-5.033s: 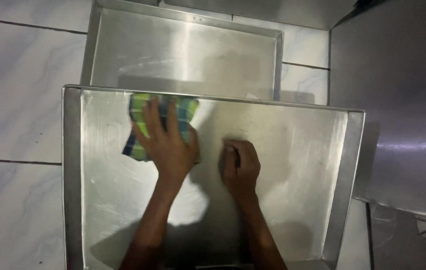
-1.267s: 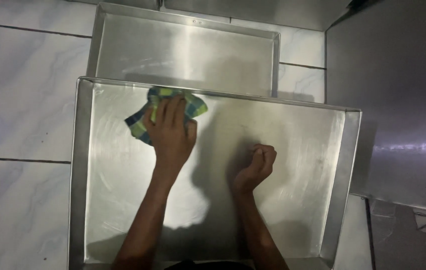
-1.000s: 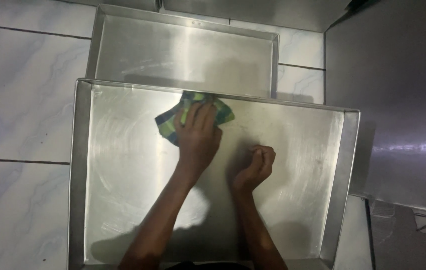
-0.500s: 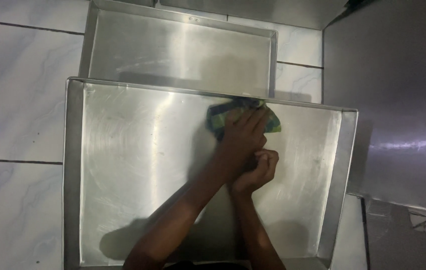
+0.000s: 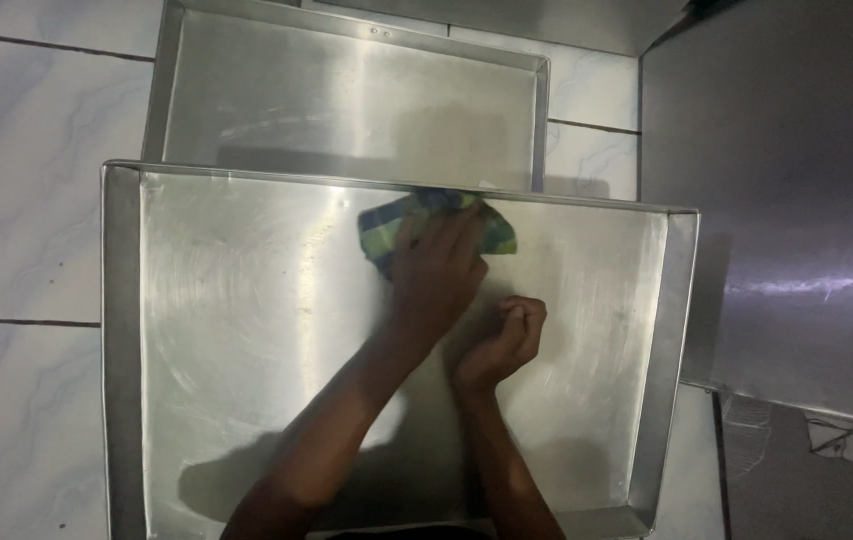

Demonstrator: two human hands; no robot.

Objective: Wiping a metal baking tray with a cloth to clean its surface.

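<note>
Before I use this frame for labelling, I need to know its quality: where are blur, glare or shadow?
Head view: the left hand and the green-and-blue cloth under it are motion-smeared; the fisted right hand is sharper. Soft sheen on the near metal tray, a bright streak on the steel panel at right. Arm shadows darken the tray's lower part. Overall dim.

head view: worn on the person's head | faces almost straight down | close, about arm's reach | near metal tray (image 5: 122, 350) fills centre and lower frame, cut off at bottom edge | second tray (image 5: 347, 90) at upper centre | tiled floor (image 5: 17, 200) on left | only one view, nothing shared
</note>
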